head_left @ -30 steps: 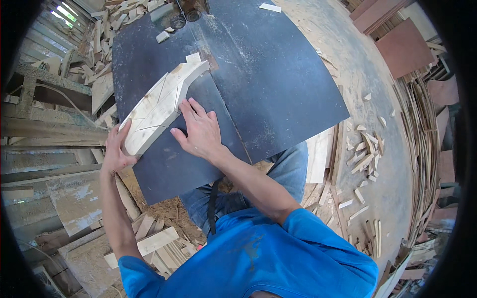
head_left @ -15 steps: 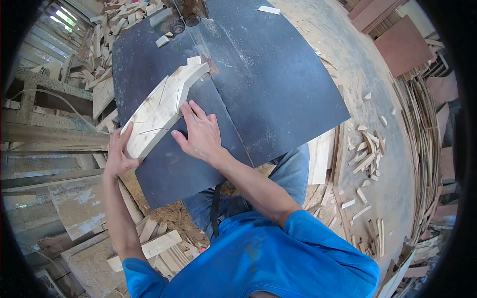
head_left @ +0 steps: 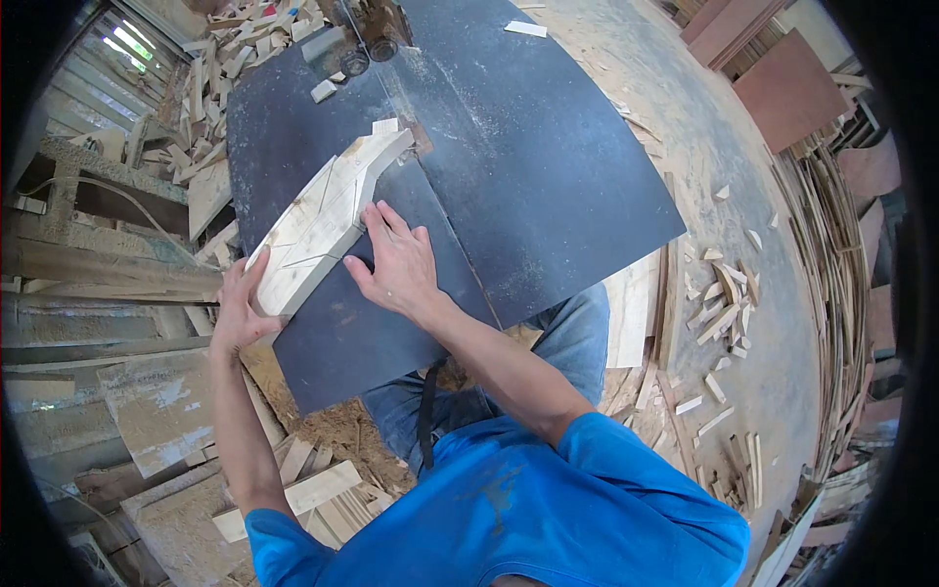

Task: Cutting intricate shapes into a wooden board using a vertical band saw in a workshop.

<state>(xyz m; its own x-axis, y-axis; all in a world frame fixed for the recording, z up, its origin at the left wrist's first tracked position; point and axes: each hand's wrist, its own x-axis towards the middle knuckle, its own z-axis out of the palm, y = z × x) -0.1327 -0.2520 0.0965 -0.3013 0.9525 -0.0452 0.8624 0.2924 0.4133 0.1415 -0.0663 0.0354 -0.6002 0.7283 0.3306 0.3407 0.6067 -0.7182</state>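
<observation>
A thick, pale curved wooden piece (head_left: pixel 318 210) with pencil lines lies aslant on the dark machine table (head_left: pixel 548 176). Its near left end is gripped by my left hand (head_left: pixel 241 305), thumb and fingers wrapped round the corner. My right hand (head_left: pixel 399 266) is open at its right side, the fingertips touching the edge and the thumb spread out over the table. At the far tip of the piece sits a small wooden block (head_left: pixel 385 126), close by a small plate (head_left: pixel 422 138) set in the table's slot.
Machine parts with round guides (head_left: pixel 381 49) stand at the table's far edge. Small offcuts (head_left: pixel 324 90) lie on the table. Piled wood scraps (head_left: pixel 245 44) are beyond it at left. More offcuts (head_left: pixel 724 303) litter the floor at right, near stacked thin strips (head_left: pixel 827 274).
The whole view has shifted slightly. Both hands and the curved wooden piece keep nearly the same places on the table.
</observation>
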